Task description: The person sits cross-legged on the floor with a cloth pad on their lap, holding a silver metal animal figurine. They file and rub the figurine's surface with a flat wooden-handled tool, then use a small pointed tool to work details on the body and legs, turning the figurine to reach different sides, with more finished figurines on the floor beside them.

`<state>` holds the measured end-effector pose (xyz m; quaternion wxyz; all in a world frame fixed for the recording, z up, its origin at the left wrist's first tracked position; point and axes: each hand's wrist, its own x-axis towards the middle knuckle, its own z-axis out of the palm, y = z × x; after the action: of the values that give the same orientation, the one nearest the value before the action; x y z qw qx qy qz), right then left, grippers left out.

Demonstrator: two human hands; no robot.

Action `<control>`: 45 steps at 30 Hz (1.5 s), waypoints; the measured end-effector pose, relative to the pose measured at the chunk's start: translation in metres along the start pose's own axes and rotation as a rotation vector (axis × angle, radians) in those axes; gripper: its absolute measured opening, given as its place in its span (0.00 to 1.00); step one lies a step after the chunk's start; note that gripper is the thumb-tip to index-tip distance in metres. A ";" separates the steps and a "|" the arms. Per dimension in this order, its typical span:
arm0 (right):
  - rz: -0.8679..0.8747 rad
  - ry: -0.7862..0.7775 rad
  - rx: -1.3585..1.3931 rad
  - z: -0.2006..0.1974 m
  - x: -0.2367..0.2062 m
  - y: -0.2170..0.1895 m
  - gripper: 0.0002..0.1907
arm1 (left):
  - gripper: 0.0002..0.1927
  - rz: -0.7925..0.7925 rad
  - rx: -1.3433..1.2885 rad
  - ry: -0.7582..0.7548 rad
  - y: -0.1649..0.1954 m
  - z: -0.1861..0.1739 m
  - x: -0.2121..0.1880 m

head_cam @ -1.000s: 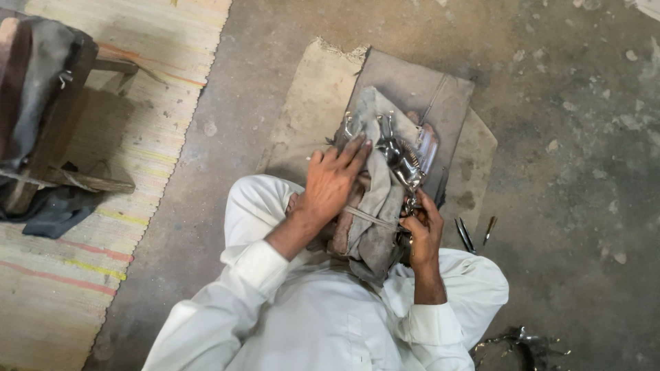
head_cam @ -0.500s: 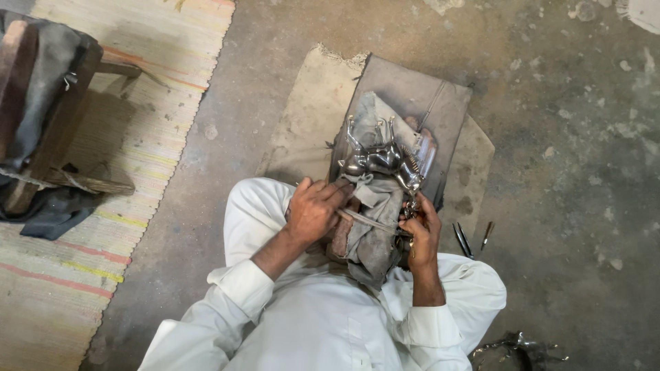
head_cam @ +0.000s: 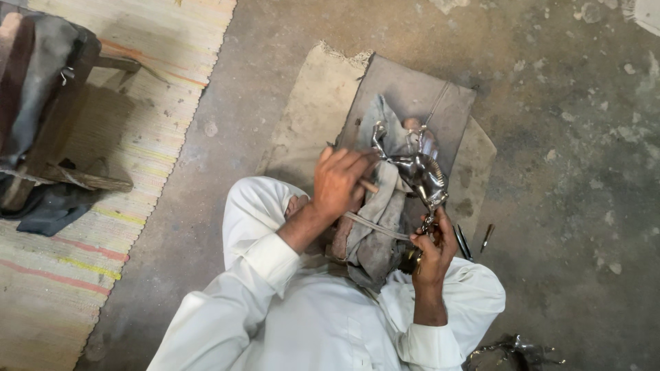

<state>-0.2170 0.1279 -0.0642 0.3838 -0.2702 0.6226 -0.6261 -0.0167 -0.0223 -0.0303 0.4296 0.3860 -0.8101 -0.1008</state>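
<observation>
I sit on the floor in white clothes with a shiny metal animal figurine (head_cam: 421, 172) lying on a grey cloth (head_cam: 377, 237) over my lap. My left hand (head_cam: 338, 182) grips a small wooden-handled tool (head_cam: 368, 185) and presses it against the figurine's side. My right hand (head_cam: 434, 244) holds the figurine by its lower end. A thin strap (head_cam: 375, 227) runs across the cloth between my hands. The tool's tip is hidden behind the figurine.
A grey board (head_cam: 412, 93) on a worn mat (head_cam: 309, 117) lies ahead of my knees. Small metal tools (head_cam: 474, 239) lie on the concrete at right. A striped rug (head_cam: 137, 137) and wooden stool with dark cloth (head_cam: 38, 110) are at left. Metal pieces (head_cam: 512, 352) sit bottom right.
My left hand slid down off the figurine's top toward me, then moved back up against its side with the tool. The figurine now shows more fully. My right hand stayed put.
</observation>
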 end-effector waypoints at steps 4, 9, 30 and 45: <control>-0.037 -0.013 -0.026 0.003 -0.007 -0.002 0.40 | 0.18 -0.270 -0.203 -0.070 0.004 0.020 0.009; -0.016 -0.022 -0.026 0.000 -0.004 0.001 0.43 | 0.20 -0.323 -0.215 -0.163 -0.005 0.014 -0.004; -0.856 -0.057 -0.943 0.011 0.010 -0.076 0.41 | 0.11 -0.475 -0.530 0.000 0.005 -0.043 -0.039; -0.919 -0.253 -1.324 0.015 0.005 -0.070 0.27 | 0.13 -0.043 -0.449 -0.110 0.019 -0.018 -0.007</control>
<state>-0.2173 0.1104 0.0057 -0.0832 -0.7381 0.6425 -0.1883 -0.0109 -0.0011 -0.0148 0.4576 0.2917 -0.7812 -0.3085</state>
